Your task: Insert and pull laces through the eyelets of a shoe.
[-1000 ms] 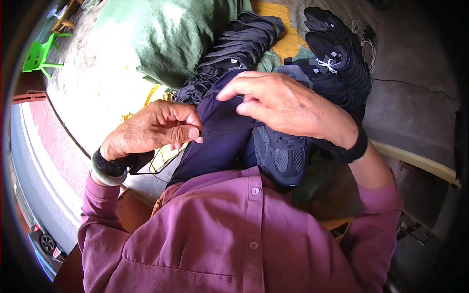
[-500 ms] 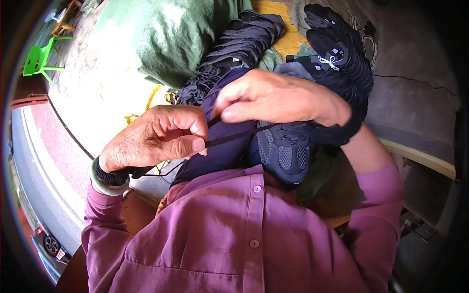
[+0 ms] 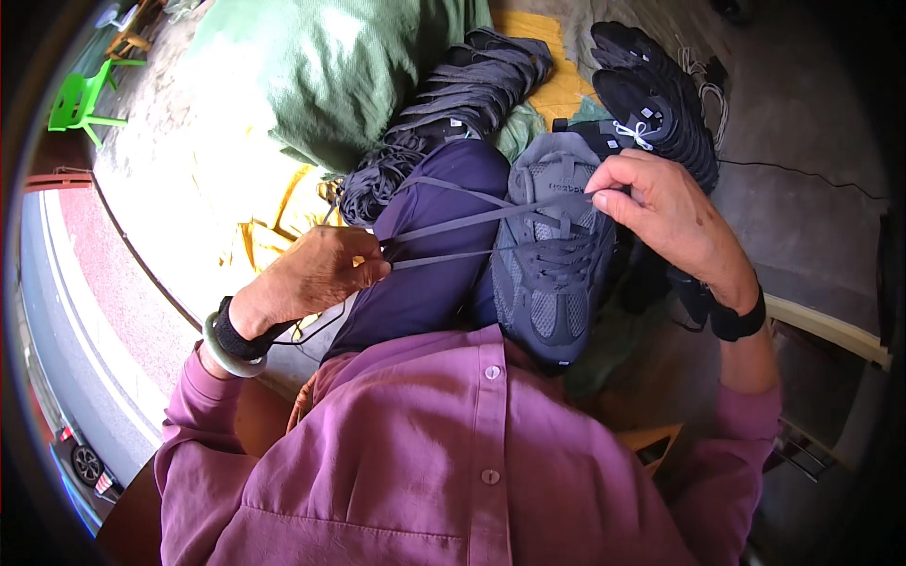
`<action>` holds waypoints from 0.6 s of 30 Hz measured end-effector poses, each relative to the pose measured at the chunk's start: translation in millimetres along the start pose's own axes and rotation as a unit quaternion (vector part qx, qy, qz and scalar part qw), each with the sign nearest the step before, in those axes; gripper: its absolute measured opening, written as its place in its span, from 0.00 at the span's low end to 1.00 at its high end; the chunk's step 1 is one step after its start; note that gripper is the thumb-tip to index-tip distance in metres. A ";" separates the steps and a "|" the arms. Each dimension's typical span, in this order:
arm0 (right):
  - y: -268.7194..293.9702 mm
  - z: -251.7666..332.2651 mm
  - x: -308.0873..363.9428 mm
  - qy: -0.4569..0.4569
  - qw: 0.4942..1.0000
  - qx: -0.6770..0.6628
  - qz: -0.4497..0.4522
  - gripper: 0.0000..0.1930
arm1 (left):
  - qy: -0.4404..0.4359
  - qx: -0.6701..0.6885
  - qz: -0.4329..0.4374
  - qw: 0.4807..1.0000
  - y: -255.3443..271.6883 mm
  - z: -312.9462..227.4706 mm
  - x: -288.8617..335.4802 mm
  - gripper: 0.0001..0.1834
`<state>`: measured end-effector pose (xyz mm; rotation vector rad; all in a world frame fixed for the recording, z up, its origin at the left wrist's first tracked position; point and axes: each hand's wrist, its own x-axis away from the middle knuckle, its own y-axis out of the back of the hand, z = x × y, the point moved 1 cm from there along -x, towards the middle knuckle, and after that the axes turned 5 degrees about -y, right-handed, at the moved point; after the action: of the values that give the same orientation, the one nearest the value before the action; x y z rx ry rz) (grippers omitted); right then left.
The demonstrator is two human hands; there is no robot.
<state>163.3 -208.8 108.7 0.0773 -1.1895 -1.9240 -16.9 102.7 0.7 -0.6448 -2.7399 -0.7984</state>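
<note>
A dark grey sneaker (image 3: 543,316) rests by my thighs, toe toward me, with laces threaded across its front part. My left hand (image 3: 316,274), left of the shoe, is closed in a pinch on the grey shoelace (image 3: 448,224), whose strands stretch over my dark trouser leg (image 3: 415,297). At the shoe's upper right side, my right hand (image 3: 670,208) pinches the lace between thumb and fingertips near the eyelets. Another strand loops from the shoe over my knee. The exact lace ends in my fingers are hidden.
Stacked dark shoe uppers (image 3: 472,80) and a bundle of laces (image 3: 373,189) lie beyond my knee. More black shoes (image 3: 651,90) are piled at the far right. A large green sack (image 3: 321,75), yellow sheeting (image 3: 533,47) and a green chair (image 3: 80,104) stand around.
My right hand has moved right from beside my left hand to the shoe's far right side, uncovering the shoe. My left hand has shifted slightly left and down, and the lace now spans between them.
</note>
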 end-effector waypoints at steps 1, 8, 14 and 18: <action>1.3 -0.4 2.4 0.000 1.000 0.000 -0.002 0.10 | -0.001 -0.001 0.000 1.000 0.1 -1.7 -0.6 0.11; 6.9 -10.9 15.2 -0.073 0.995 0.006 -0.067 0.08 | 0.072 0.013 0.003 0.997 8.6 -3.7 0.0 0.13; 7.7 -11.9 21.8 -0.085 0.993 -0.013 -0.084 0.08 | 0.137 0.123 0.036 0.982 16.0 -6.1 9.0 0.10; -1.3 -12.7 20.4 -0.070 0.993 -0.025 -0.089 0.07 | 0.053 0.074 0.032 0.995 19.7 12.1 14.6 0.08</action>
<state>155.2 -231.5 108.1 0.0225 -1.2622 -2.1438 -21.5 129.4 4.3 -0.6368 -2.6366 -0.5899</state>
